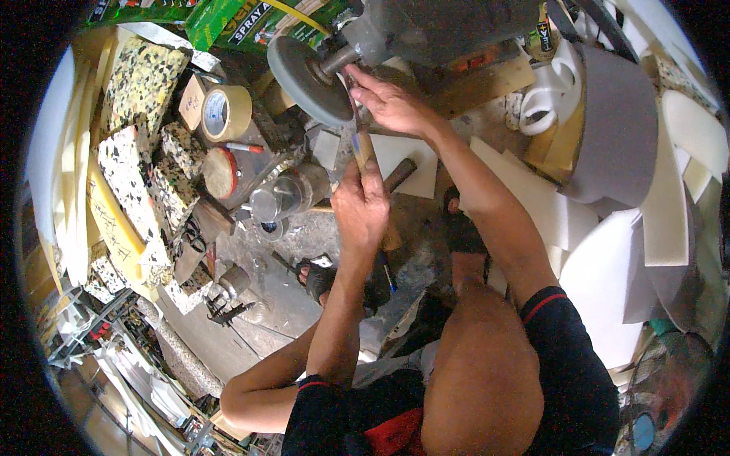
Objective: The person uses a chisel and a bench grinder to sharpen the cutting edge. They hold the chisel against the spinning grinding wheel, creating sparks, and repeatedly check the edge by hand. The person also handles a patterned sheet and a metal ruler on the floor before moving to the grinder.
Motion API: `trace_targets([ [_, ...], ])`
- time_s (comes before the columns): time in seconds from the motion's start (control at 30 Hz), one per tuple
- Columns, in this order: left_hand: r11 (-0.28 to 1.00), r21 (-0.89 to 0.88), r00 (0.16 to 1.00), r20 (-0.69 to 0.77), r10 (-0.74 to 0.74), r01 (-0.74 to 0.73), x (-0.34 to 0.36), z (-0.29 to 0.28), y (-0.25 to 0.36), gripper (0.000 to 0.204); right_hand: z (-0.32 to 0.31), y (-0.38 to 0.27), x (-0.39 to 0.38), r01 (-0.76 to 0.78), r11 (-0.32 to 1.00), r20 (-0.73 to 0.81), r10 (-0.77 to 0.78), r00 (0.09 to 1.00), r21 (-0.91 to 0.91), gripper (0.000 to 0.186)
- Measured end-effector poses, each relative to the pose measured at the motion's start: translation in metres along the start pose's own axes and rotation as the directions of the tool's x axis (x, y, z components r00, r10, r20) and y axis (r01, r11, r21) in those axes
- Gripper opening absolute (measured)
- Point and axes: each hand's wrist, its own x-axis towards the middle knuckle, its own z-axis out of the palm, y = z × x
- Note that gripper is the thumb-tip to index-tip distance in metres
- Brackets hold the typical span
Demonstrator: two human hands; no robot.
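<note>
The grey disc of a grinding wheel (308, 82) stands on the shaft of a dark bench grinder (437, 34) at the top of the view. My left hand (360, 204) is closed round the light handle of a knife (366, 150), which points up and away from me. Its narrow blade lies along the right side of the wheel's edge, seemingly touching it. My right hand (395, 105) reaches in from the right, its fingertips pressed on the blade's far part close to the shaft. The blade's tip is partly hidden by those fingers.
Left of the wheel lie a tape roll (226, 113), a red marker (245, 147), a metal can (275, 202), speckled foam blocks (125, 163) and black scissors (195, 237). White foam sheets (601, 281) and a grey curved sheet (617, 125) lean at right. Green boxes (217, 23) stand behind.
</note>
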Motion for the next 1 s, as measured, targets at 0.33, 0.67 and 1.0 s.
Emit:
trace_targets([
  [0.33, 1.000, 0.024, 1.000, -0.018, 0.015, -0.014, 0.014, 0.001, 0.000, 0.040, 0.009, 0.009, 0.009, 0.018, 1.000, -0.014, -0.017, 1.000, 0.021, 0.055],
  [0.67, 0.990, -0.121, 0.997, 0.023, -0.071, 0.073, 0.002, -0.005, 0.011, 0.043, 0.015, 0.012, 0.006, -0.002, 0.995, 0.070, -0.005, 0.998, 0.100, 0.061],
  [1.0, 0.990, -0.068, 0.987, 0.119, -0.111, 0.120, -0.058, -0.022, -0.006, 0.040, 0.015, 0.012, -0.014, 0.038, 0.997, 0.064, -0.034, 0.997, -0.068, 0.059],
])
